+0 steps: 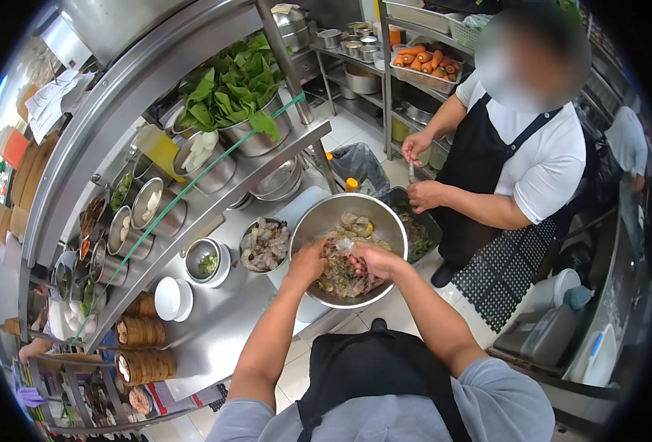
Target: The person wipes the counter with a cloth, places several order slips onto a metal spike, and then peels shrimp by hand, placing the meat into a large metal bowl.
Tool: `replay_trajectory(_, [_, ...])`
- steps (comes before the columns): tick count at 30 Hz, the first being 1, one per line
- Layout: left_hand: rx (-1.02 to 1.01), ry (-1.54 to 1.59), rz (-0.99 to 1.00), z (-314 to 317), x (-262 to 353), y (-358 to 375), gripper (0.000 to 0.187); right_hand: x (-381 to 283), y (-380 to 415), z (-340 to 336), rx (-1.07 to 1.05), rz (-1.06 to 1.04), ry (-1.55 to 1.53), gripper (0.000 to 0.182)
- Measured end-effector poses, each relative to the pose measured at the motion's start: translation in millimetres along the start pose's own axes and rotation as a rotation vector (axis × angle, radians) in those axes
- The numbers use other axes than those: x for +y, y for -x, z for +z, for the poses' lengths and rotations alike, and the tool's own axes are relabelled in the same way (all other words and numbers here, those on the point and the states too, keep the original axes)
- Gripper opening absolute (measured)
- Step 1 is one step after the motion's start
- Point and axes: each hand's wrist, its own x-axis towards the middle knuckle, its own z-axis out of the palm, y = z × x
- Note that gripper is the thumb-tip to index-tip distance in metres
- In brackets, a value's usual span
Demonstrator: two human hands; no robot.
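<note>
A wide steel bowl with a heap of raw shrimp in it is in front of me. My left hand reaches over its left rim, fingers curled in at a pale shrimp near the middle. From the right, my right hand has its thumb and fingers closed around the same spot; the fingertips are partly hidden among the shrimp. Just left of the bowl, a smaller steel bowl contains more greyish shrimp.
Across from me a co-worker in a black apron pinches something small. A dark bin stands between us. Left, a steel shelf carries leafy greens and pots above the steel counter. Bamboo steamers and white bowls stand there.
</note>
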Motion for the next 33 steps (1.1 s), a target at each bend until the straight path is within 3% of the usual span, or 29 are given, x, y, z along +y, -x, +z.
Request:
replay_trajectory(4, [0.060,-0.018,0.111,-19,18,-5,0.041,-4,2,-16,-0.031,-0.141,0.305,0.015])
replay_trajectory(6, [0.072,0.118,0.326,-30,41,-6,0.035,-10,3,-19,-0.053,-0.161,0.594,0.020])
replay_trajectory(10, [0.027,0.005,0.403,-17,49,-7,0.027,-18,5,-12,-0.002,-0.113,0.744,0.026])
replay_trajectory(12, [0.039,-0.026,0.415,-14,49,-8,0.022,-15,2,-14,0.038,-0.468,1.104,0.031])
replay_trajectory(22, [-0.026,0.124,0.472,-10,34,-24,0.015,-13,-2,-18,-0.018,-0.454,1.074,0.034])
replay_trajectory(25, [-0.079,0.164,0.443,-7,22,-26,0.014,-7,-7,-26,-0.131,-0.440,0.908,0.039])
replay_trajectory(27, [-0.242,0.494,0.132,-2,12,-27,0.011,-5,-11,-28,-0.206,-0.478,0.838,0.040])
replay_trajectory(28, [-0.243,0.493,0.134,2,8,-28,0.011,-4,-11,-30,-0.204,-0.479,0.838,0.040])
replay_trajectory(30, [-0.437,1.144,-0.270,10,1,-27,0.013,-8,-3,-23,-0.218,-0.147,0.376,0.036])
replay_trajectory(31, [-0.439,1.142,-0.265,16,0,-22,0.013,-6,-4,-18,-0.214,-0.151,0.376,0.036])
replay_trajectory(33, [-0.295,1.514,-0.328,26,14,-10,0.017,5,-7,-3,-0.006,-0.190,0.034,0.034])
